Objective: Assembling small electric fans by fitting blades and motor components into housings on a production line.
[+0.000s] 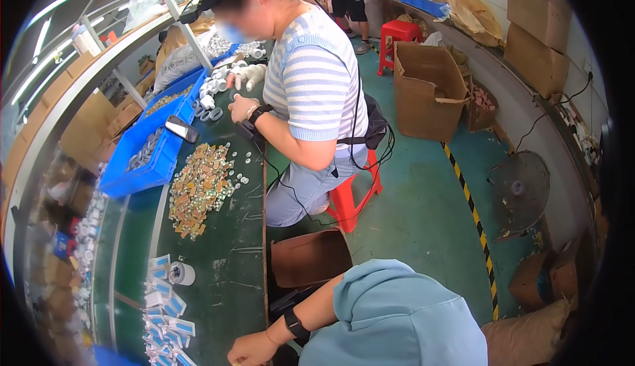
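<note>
A light blue sleeve (397,310) fills the bottom foreground, and from it the person's right arm, banded at the wrist in black, runs left to the edge of the green table (231,267). The right hand (253,349) is narrow, fingers bent together and pointing down; a yellowish speck shows at the fingertips, but the frame's lower edge cuts it off, so I cannot tell whether anything is held. The left hand is out of view. Nearest the right hand, to its left on the table, lie the white-and-blue flat pieces (169,320) in a loose heap, a white round tub (182,273) just beyond. Farther along sit a pile of small circuit boards (198,190), a smartphone (181,129) and a blue bin (135,184), near a seated co-worker (311,94).
</note>
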The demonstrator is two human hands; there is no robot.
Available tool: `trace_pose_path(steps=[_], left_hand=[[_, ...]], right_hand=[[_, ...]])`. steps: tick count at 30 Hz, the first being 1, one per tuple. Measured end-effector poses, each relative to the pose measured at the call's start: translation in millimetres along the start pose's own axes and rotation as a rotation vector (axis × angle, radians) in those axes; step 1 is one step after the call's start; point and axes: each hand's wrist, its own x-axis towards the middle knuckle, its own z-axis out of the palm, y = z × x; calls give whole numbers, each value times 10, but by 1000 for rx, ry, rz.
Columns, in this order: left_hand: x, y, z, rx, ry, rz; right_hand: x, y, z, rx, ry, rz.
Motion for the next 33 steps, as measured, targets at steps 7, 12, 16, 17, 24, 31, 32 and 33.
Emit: trace_pose_path(steps=[7,12,16,17,24,31,32,33], left_hand=[[415,264,165,56,51,232],[597,279,860,-162,-245,94],[799,904,381,-332,-403,131],[786,1023,284,-336,-367,156],[711,1159,476,-480,-296,247],[968,1500,37,-578,-382,148],[962,1488,38,-587,-369,131],[961,1476,49,-584,-386,83]], right_hand=[[21,79,11,-143,3,-42],[52,185,32,-179,30,-101],[42,159,37,-156,17,-42],[46,155,54,-151,8,-35],[31,182,107,-187,23,-120],[-49,-93,-52,-243,72,-93],[-66,-148,-69,-220,47,-18],[-58,-142,-66,-192,4,-24]])
